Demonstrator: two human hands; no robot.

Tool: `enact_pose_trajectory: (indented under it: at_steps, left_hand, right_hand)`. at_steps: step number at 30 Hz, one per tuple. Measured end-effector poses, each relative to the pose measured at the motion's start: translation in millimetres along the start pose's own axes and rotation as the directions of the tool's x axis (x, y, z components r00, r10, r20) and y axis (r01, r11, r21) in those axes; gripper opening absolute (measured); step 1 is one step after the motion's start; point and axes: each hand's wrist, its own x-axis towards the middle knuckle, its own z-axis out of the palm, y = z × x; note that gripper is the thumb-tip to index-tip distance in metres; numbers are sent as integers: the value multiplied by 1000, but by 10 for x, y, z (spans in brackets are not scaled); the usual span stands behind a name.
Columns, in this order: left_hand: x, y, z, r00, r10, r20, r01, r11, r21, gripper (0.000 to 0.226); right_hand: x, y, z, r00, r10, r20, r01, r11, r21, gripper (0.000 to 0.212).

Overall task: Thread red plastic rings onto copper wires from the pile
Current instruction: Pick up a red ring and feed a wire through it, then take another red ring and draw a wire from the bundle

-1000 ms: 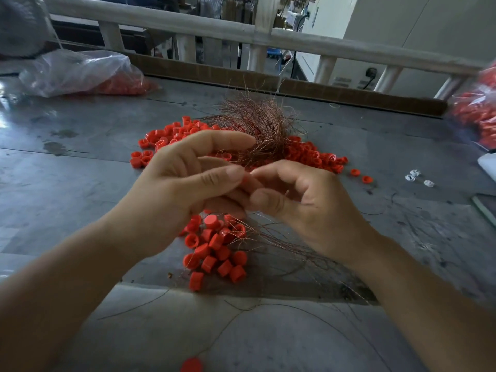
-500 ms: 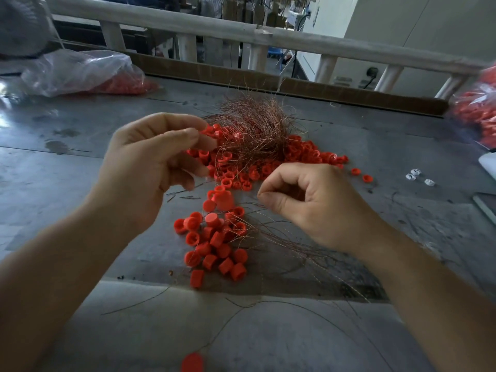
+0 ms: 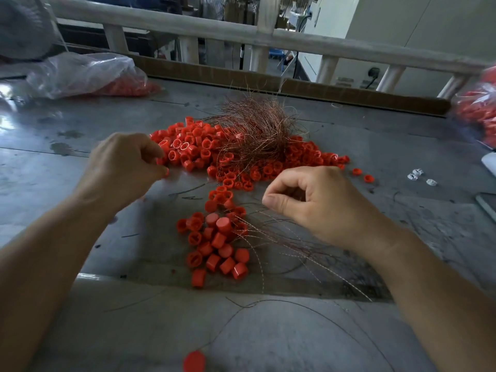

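Observation:
A wide pile of red plastic rings [image 3: 193, 146] lies mid-table, with a tangled bundle of copper wires [image 3: 257, 127] on top of it. My left hand [image 3: 126, 167] is at the pile's left edge, fingers curled, pinching a red ring [image 3: 165, 171] at its fingertips. My right hand [image 3: 316, 202] hovers to the right of centre, thumb pressed to curled fingers, apparently pinching a thin copper wire. Below and between the hands sits a cluster of red rings [image 3: 214, 242] with copper strands [image 3: 281, 237] fanning out toward my right wrist.
A clear bag of red rings [image 3: 88, 76] lies at the back left, another bag [image 3: 477, 114] at the right edge. Small white pieces [image 3: 418, 175] sit to the right. One red ring [image 3: 193, 361] lies near the front edge. A wooden rail [image 3: 241, 36] borders the back.
My hands have parted. The left hand moved left and away to the pile's edge and took hold of a ring; the right hand stayed put over the strands.

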Motion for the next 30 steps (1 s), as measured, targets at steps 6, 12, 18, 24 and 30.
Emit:
enact_pose_trajectory:
  at_steps: [6,12,18,24,30]
  left_hand:
    - [3,-17,79,995,20,101,-41,978,207,18]
    - [-45,87,57,997,57,54,-59,998,37,9]
    - [-283,399,-33,972,224,-74,-236,933,-270,24]
    - [-453,523,-17,885,465,-36,-460,859,-225,14]
    - [-457,539,-24,860,510,-19,-502,840,-205,18]
  right_hand:
    - [29,72,-59,995,39,-92,-42,998,-35,10]
    - [65,175,-84,986,110,-125,-125,985,-118,11]
    - [123,359,-83,973,163,-163,-198,952,-232,7]
    - [229,504,-68,950,190,-250,-232,960,-155,39]
    - [258,475,-15,966,161,-204,-180,980,-79,56]
